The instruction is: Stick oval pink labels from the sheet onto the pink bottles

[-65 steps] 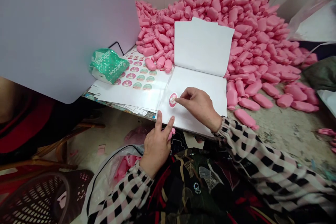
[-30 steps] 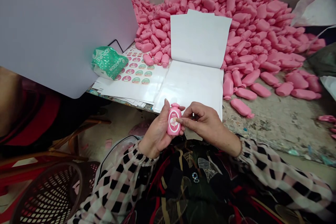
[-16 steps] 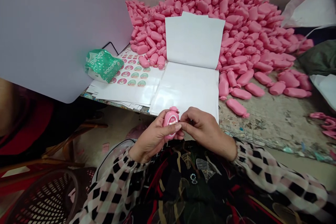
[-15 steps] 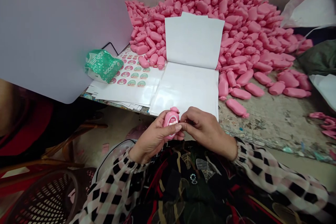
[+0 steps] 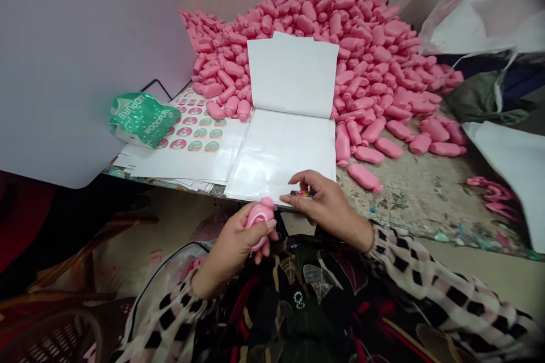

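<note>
My left hand (image 5: 238,244) is closed around a small pink plastic bottle (image 5: 260,216), which leans with its neck up and to the right. An oval label with a white rim shows on its front, partly behind my thumb. At the front edge of the white sheets (image 5: 281,150) is my right hand (image 5: 321,201), thumb and forefinger apart at the tips. A small dark, multicoloured thing (image 5: 302,194) shows between thumb and fingers; it seems held there, but I cannot make out what it is.
Behind the sheets rises a big heap of pink bottles (image 5: 315,17). On the left lie round-sticker sheets (image 5: 204,136) and a green bag (image 5: 145,119). Pink scraps (image 5: 496,195) and a white sheet (image 5: 511,164) lie on the right. A plastic basket (image 5: 46,334) stands below left.
My hands have moved apart: the left one, with the bottle, went down and left and tilted it, while the right one drew off to the sheets' edge. The camera view has turned slightly right.
</note>
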